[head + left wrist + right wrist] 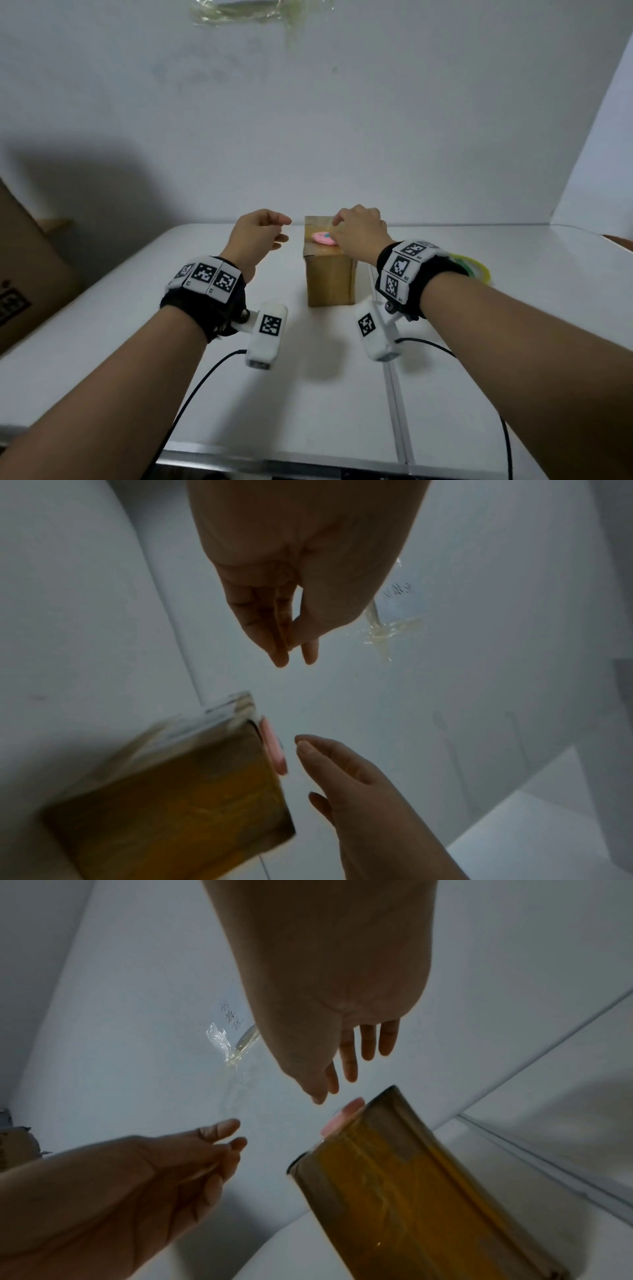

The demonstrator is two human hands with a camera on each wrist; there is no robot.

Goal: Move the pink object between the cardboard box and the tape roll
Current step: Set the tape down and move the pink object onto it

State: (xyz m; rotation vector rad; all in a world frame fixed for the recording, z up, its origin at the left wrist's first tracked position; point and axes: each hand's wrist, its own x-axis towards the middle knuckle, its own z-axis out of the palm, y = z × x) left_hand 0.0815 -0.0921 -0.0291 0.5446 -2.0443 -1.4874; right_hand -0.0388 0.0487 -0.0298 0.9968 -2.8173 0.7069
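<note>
1. The right hand [359, 233] hangs over the top of the small brown cardboard box wrapped in glossy tape [330, 279], fingers straight and spread, holding nothing; in the right wrist view its fingertips [349, 1069] sit just above the box's far top edge, clear of it
2. The flat, rounded pink object with a small teal spot [324, 238] lies on the top face of that box, just beside the right hand's fingers; the head view cannot settle whether they touch, but both wrist views show a gap between the hand and the pink object [273, 746]
3. The left hand [258, 234] hovers in the air to the left of the box, near its top, fingers loosely curled and the thumb close to the fingertips, gripping nothing; it is apart from the box
4. The box stands upright on the white table [342, 394], near the table's far edge and the pale wall
5. A yellow-green tape roll [474, 270] lies on the table to the right of the box, mostly hidden behind the right wrist's black strap
6. A large brown cardboard carton with black print [27, 274] leans at the left edge of the head view, well apart from the hands
</note>
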